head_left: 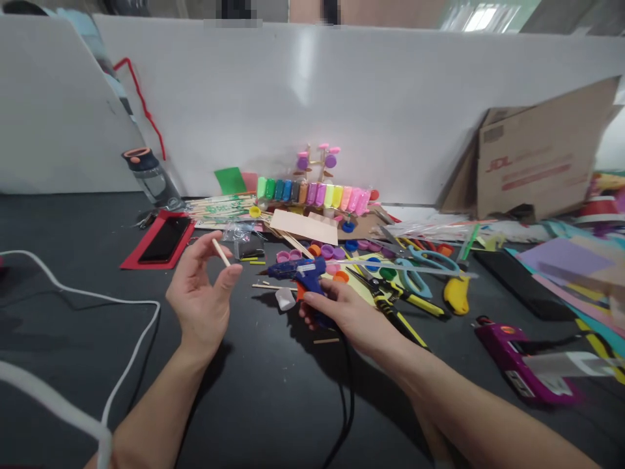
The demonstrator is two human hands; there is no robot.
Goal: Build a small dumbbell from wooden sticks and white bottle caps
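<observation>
Between the thumb and fingers of my left hand is a short thin wooden stick, held up above the dark table. My right hand is wrapped round the handle of a blue hot glue gun, whose nozzle points left towards my left hand. A long clear glue stick juts from the gun's back end. Under the nozzle lie a small whitish block and thin stick pieces. The nozzle and the held stick are apart.
Bottle caps, pliers, blue scissors and a yellow cutter crowd the right. Coloured clay packs stand behind. A phone, a bottle and a white cable lie left; a purple device right.
</observation>
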